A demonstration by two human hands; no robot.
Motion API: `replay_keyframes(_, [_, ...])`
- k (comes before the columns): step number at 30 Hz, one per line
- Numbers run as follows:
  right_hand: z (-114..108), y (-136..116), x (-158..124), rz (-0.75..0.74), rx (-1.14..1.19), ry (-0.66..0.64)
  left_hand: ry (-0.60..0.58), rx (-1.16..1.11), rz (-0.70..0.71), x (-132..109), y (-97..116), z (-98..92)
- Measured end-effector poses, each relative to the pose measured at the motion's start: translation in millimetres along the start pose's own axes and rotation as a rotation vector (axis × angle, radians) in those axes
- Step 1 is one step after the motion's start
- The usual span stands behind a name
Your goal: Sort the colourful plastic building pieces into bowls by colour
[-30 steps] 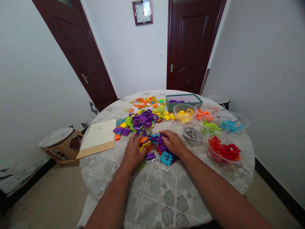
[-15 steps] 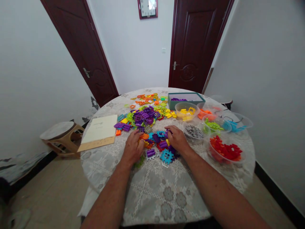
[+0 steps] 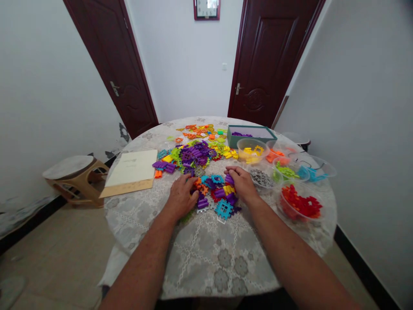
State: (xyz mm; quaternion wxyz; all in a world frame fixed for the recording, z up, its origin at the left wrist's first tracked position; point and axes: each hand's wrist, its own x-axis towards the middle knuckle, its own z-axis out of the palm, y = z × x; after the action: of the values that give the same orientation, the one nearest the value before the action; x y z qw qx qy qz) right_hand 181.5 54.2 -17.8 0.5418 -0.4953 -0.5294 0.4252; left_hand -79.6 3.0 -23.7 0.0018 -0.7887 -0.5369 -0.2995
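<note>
Both my hands rest on a small heap of plastic building pieces on the round table. My left hand lies over the heap's left side, fingers curled among orange and purple pieces. My right hand covers the right side, fingertips pinched on a purple piece. A blue grid piece lies just in front of the hands. What the left fingers hold is hidden.
A bigger spread of mixed pieces lies farther back. Clear bowls hold sorted colours: yellow, green, red, dark grey. A teal box stands behind. A cardboard sheet overhangs the left edge; a stool stands left.
The hands have spread apart slightly and shifted on the heap; the right hand has moved back to the purple piece. The camera view has drifted.
</note>
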Motion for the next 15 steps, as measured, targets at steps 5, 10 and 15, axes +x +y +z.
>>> replay_keyframes(5, [5.5,-21.4,-16.1,0.055,0.025,-0.094,-0.094,0.036,-0.001,-3.7,-4.0,-8.7])
replay_keyframes(10, [15.2,-32.9,-31.2,0.136,0.050,-0.163,-0.125,0.093,-0.039,-5.4,-14.2,-13.3])
replay_keyframes(15, [15.7,-28.3,-29.8,0.193,0.051,-0.152,-0.091,0.146,-0.061,-2.9,-15.3,-9.1])
